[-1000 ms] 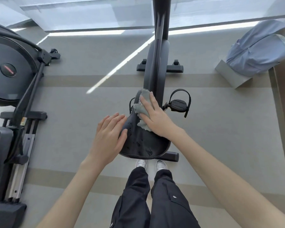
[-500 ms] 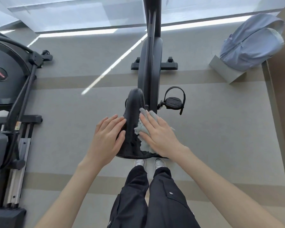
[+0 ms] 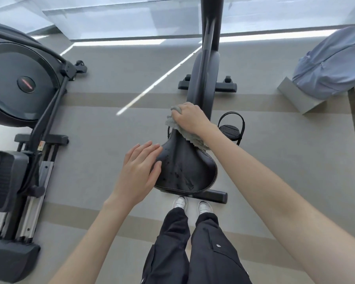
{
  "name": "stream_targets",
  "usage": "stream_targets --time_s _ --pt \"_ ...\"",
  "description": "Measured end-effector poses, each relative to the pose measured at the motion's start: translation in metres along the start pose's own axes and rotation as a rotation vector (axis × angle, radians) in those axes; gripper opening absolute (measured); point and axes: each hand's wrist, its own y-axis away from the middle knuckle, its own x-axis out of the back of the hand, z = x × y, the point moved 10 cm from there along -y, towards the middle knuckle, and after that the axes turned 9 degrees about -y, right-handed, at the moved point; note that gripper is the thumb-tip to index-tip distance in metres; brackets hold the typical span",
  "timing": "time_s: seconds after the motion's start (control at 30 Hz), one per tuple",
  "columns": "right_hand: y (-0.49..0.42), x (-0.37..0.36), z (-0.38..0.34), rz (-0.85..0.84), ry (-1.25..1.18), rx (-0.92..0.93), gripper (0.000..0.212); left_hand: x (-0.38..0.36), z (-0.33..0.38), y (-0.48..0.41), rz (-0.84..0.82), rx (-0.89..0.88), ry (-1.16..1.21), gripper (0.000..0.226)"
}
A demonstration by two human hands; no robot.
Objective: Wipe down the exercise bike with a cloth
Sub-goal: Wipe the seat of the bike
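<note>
The black exercise bike (image 3: pixel 205 78) stands straight ahead of me, its black saddle (image 3: pixel 187 171) just below my hands and showing wet streaks. My right hand (image 3: pixel 190 118) is closed over the saddle's narrow nose, gripping a grey-green cloth (image 3: pixel 184 134) that hangs down the saddle's right side. My left hand (image 3: pixel 139 171) rests flat against the saddle's left edge with fingers spread, holding nothing. The nose of the saddle is hidden under the cloth and hand.
An elliptical trainer (image 3: pixel 19 95) fills the left side, close to my left arm. A blue backpack (image 3: pixel 332 64) sits on a grey block (image 3: pixel 295 97) at the right. The bike's right pedal (image 3: pixel 231 130) sticks out beside my right wrist. My shoes (image 3: pixel 191 204) stand behind the rear foot bar.
My right hand has slid the cloth forward from the wide rear of the saddle up to its nose and curled around it. My left hand has stayed on the saddle's left edge.
</note>
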Motion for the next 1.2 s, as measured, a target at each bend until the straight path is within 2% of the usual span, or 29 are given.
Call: stream_targets --time_s 0.07,0.2,0.33,0.6,0.73,0.9,1.03,1.1,1.2 --pt "0.008 0.0 0.002 0.052 0.036 0.001 0.041 0.0 0.001 0.005 0.002 0.003 -0.006 0.041" --pt "0.044 -0.013 0.005 0.06 0.034 0.049 0.065 0.001 0.005 0.014 -0.001 -0.001 -0.023 0.041" --pt "0.084 -0.027 -0.001 -0.068 0.13 0.143 0.062 0.002 0.005 0.016 0.013 0.008 -0.009 0.041" --pt "0.172 -0.036 0.024 -0.156 0.214 0.061 0.063 0.003 0.011 0.009 0.022 0.003 0.026 0.042" --pt "0.147 -0.033 0.017 -0.097 0.264 0.08 0.061 0.001 0.011 0.003 -0.006 0.001 0.035 0.043" --pt "0.067 -0.027 0.002 -0.018 0.303 0.117 0.06 0.0 0.009 -0.003 -0.024 0.011 0.045 0.044" --pt "0.012 -0.016 0.003 0.051 0.285 0.027 0.054 0.001 0.0 -0.006 -0.018 0.033 0.046 0.042" --pt "-0.003 -0.008 0.008 0.063 0.163 -0.03 0.045 0.0 -0.005 -0.007 -0.02 0.053 0.053 0.042" --pt "-0.005 0.002 0.026 0.062 -0.149 -0.21 0.03 -0.001 -0.006 -0.009 -0.026 0.065 0.058 0.043"
